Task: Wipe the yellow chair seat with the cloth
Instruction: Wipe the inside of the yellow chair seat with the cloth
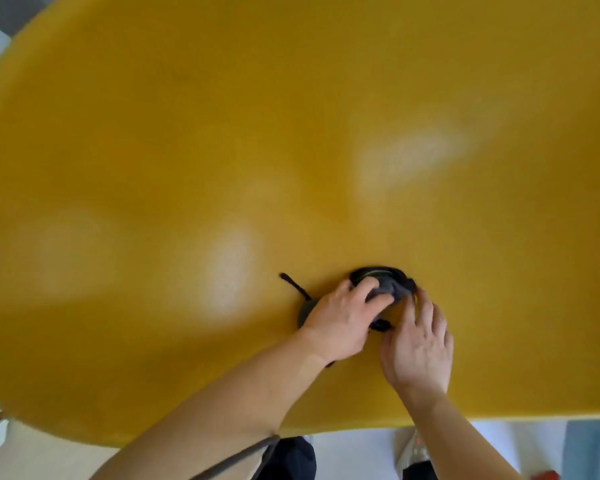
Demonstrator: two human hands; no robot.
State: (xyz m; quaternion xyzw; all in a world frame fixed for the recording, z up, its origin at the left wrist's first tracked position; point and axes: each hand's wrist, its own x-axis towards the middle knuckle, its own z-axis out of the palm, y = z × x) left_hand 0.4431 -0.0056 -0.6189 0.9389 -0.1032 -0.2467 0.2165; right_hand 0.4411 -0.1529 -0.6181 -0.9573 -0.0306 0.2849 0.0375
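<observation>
Both hands gather the dark cloth (388, 289) on the yellow chair seat (222, 150); wiping seems about to start.

The left hand (340, 323) curls over the cloth and grips a fold; the right hand (420, 344) lies loosely spread just beside it, fingertips touching the fabric. The cloth sits bunched near the seat's front edge, a thin strap-like tail trailing left, though blur hides its true shape. Next calls for flattening the cloth and pressing it along the seat. Count: one seat, one cloth, two hands.
</observation>
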